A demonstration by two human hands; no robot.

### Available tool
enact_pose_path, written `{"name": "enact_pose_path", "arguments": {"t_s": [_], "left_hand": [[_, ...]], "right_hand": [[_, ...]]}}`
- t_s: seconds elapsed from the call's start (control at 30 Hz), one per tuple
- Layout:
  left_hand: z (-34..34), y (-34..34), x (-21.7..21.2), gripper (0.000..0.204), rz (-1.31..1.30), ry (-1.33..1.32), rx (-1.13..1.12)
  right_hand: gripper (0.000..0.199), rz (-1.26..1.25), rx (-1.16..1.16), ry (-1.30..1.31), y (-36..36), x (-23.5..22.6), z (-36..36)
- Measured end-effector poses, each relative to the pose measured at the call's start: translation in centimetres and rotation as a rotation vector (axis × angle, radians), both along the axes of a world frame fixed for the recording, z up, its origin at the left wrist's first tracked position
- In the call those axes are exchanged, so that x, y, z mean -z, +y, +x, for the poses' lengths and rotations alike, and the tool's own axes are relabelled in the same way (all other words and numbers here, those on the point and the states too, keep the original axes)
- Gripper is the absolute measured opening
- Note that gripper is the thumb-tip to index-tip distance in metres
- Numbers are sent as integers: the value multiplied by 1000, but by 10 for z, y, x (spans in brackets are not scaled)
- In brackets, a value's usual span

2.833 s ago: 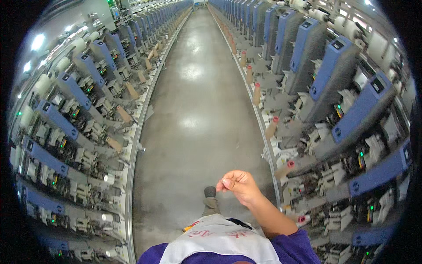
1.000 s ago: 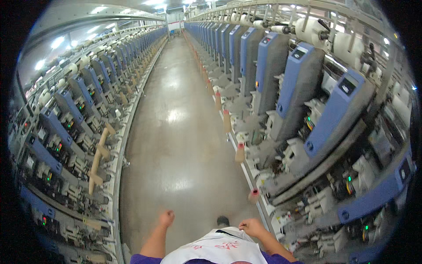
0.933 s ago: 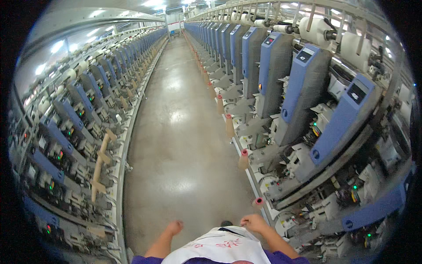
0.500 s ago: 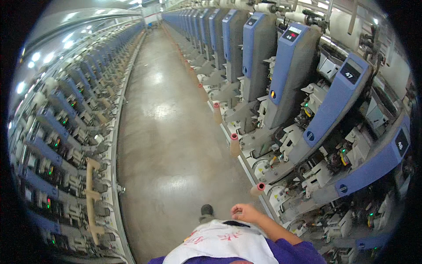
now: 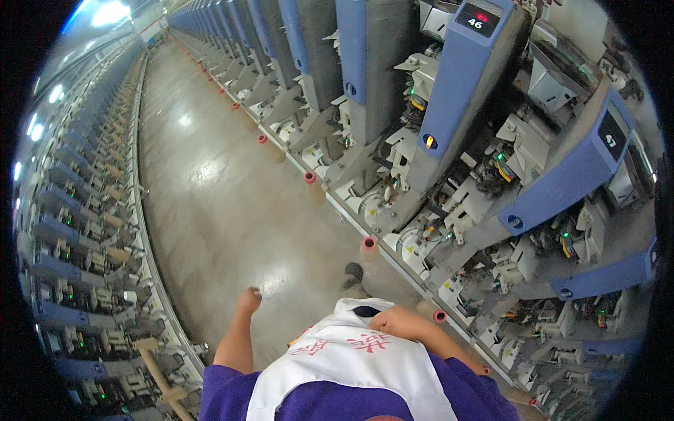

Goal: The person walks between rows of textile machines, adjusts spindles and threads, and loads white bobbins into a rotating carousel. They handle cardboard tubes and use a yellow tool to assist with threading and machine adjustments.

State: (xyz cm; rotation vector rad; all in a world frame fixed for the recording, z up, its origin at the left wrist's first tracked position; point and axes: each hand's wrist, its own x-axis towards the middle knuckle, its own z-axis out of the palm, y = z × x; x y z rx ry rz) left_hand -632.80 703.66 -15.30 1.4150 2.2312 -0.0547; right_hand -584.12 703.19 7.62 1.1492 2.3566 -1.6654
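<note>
My left hand (image 5: 249,299) hangs over the aisle floor on the left, its fingers curled in; whatever may be inside them is too small to make out. Close against the front of my white apron (image 5: 330,358), my right hand (image 5: 392,324) is bent beside the dark pocket opening (image 5: 365,311). Its fingers are curled, and their tips are partly hidden, so I cannot see what they hold. To the right of that hand, a yarn tube with a red rim (image 5: 439,316) stands at the machine's edge. Another red-rimmed tube (image 5: 369,243) stands farther up the row.
Tall blue-fronted winding units (image 5: 460,84) line the right side, their lower parts reaching toward the aisle. A metal rail (image 5: 344,208) edges them. Opposite, a second machine row (image 5: 63,245) carries beige tubes (image 5: 158,368). Polished floor (image 5: 210,210) runs between; my shoe (image 5: 353,270) is on it.
My left hand has come into view. My right hand has drawn in against the apron. The view has turned to the right, and the tubes and units have shifted left.
</note>
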Motion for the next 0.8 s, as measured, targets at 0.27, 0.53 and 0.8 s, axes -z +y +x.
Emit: {"name": "enact_pose_path", "arguments": {"t_s": [0.27,0.53,0.8], "left_hand": [[128,206,-43,27,45,-313,792],[184,329,-127,28,98,-418,919],[270,467,-312,27,487,-536,1559]], "right_hand": [[19,115,572,387,160,-39,24],[16,588,865,283,237,-115,61],[53,1359,1101,78,264,-257,102]]}}
